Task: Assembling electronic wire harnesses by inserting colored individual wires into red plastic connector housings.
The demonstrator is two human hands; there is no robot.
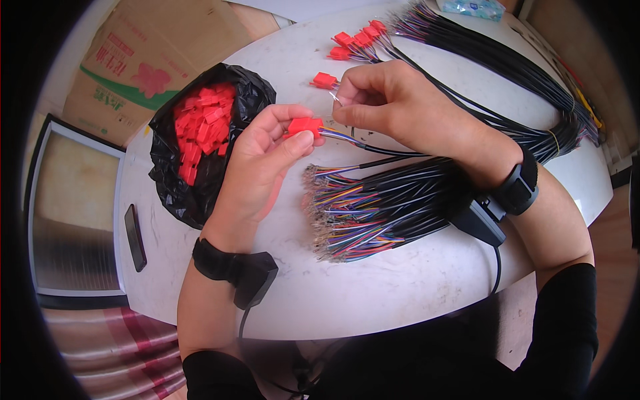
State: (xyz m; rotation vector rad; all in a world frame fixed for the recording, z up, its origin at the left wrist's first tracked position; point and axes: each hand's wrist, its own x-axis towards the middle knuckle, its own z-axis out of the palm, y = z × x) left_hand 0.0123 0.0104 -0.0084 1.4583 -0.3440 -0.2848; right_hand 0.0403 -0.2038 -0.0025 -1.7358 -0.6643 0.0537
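Note:
Between the thumb and fingers of my left hand [270,150] is a red plastic connector housing [303,126]. Several coloured wires [341,135] run out of its right side into a black cable. Just to the right, my right hand [380,93] is closed in a pinch, with a thin white wire [335,98] sticking out from its fingertips. Another red connector [324,81] with wires lies just beyond the right fingertips. Below my hands a thick bundle of black cables [407,200] fans out into stripped, coloured wire ends [340,213].
A black plastic bag [167,193] full of red housings [203,120] stands left of my hands. Finished-looking red connectors [360,40] and a second cable bundle [487,57] lie at the far side. A phone [135,238] rests near the table's left edge, and a cardboard box [133,67] stands behind.

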